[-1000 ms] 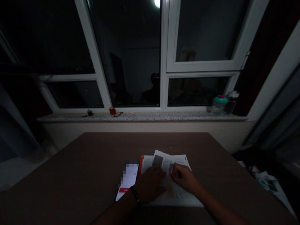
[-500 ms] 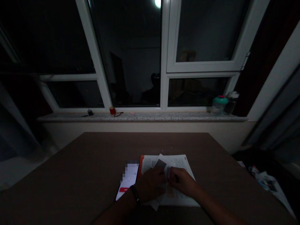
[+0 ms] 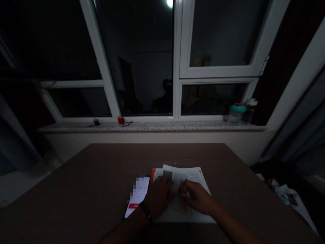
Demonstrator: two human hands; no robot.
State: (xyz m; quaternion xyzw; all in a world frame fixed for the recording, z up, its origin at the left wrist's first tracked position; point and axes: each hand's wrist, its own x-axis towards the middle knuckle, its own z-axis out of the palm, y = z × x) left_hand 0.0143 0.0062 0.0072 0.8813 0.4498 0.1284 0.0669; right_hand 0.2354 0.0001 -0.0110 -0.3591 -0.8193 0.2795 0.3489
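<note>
An open book [image 3: 193, 174] with printed pages lies on the brown table [image 3: 101, 176], near its front edge. My left hand [image 3: 158, 196], a dark band on its wrist, rests flat on the left page with fingers stretched out. My right hand [image 3: 196, 196] presses on the middle of the book, fingers curled and pinched on a loose page [image 3: 175, 173] that lies nearly flat over the book. The room is dim, so the print is unreadable.
A lit phone [image 3: 138, 198] lies just left of the book. On the stone windowsill [image 3: 157, 126] stand a teal-lidded jar [image 3: 236, 113], a clear bottle [image 3: 248, 110], a small red object [image 3: 121, 120] and a dark item [image 3: 96, 122]. Clutter lies on the floor at right [image 3: 286, 198].
The loose page, half lifted and crumpled between my hands half a second ago, now lies flatter over the book. My left hand has shifted slightly left onto the left page.
</note>
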